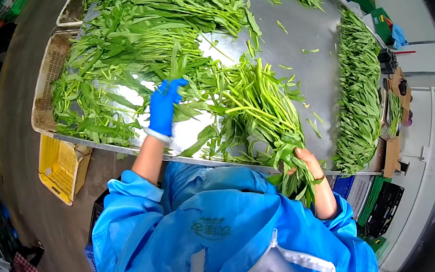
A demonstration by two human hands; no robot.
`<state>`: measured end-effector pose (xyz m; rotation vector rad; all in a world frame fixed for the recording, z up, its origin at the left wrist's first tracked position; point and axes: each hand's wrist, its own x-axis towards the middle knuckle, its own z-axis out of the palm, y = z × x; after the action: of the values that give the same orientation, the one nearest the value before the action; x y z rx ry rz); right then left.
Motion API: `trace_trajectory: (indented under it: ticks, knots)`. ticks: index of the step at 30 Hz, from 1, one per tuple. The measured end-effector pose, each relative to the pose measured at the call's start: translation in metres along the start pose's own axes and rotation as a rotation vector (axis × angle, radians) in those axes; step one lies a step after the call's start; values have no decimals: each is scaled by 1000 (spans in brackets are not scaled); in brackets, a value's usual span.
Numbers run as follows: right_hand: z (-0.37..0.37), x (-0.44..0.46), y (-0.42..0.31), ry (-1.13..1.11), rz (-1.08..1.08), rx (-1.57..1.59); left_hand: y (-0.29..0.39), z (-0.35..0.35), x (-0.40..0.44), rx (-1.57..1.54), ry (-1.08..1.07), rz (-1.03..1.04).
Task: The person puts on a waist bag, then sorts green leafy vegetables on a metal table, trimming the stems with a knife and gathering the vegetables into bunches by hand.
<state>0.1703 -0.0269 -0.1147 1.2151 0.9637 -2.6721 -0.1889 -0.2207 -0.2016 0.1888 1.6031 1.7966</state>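
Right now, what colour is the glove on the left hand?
The glove is bright blue, seen in the head view.

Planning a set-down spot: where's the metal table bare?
Widest: metal table between the held bundle and the long row of greens, with a few stray leaves. Smaller: shiny patch between the gloved left hand and that bundle, leaf-strewn. Crowded: far-left heap, and the near edge by the right hand.

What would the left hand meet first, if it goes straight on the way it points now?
Probably the big pile of greens, just beyond the left hand; whether they already touch is hard to tell.
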Motion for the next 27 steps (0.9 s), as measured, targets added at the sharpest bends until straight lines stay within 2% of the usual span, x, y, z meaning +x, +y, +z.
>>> trace_trajectory:
  ticks: [1,2,3,4,5,6,7,9,12,15,18,21,23,24,25,27]
  knots:
    - [2,3,0,-32,-5,41,8,15,-10,-57,-73,-18]
    - [6,6,0,-65,-7,82,5,29,-16,18,-21,-204]
    - [10,9,0,-99,-6,122,9,44,-30,-151,-201,15]
    - [19,10,-3,-93,-1,96,38,61,-44,-132,-315,-76]
    - [21,11,-3,-81,26,98,6,68,-39,-46,-351,-215]
    - [23,13,-3,-69,53,97,23,82,-47,160,-449,-49]
    - [25,14,-4,-57,77,97,17,94,-46,161,-559,113]
    - [29,14,-7,-34,70,61,19,99,-48,300,-494,202]
    - [29,13,-11,-39,73,50,1,86,-35,459,-411,132]
    - [22,16,-4,-33,64,75,0,72,-35,541,-250,217]
    - [23,19,-5,-49,46,95,-2,63,-31,73,-78,90]
    - [19,19,-5,-55,46,59,6,56,-18,-12,-40,-28]
    - [20,20,-6,-57,50,10,2,64,-20,-27,-264,-188]
    - [25,21,-8,-58,47,-15,-1,72,-26,12,-347,-227]
    - [30,24,-11,-62,42,-40,22,80,-36,189,-469,-240]
    - [38,26,-14,-52,24,-106,21,87,-43,110,-655,-261]
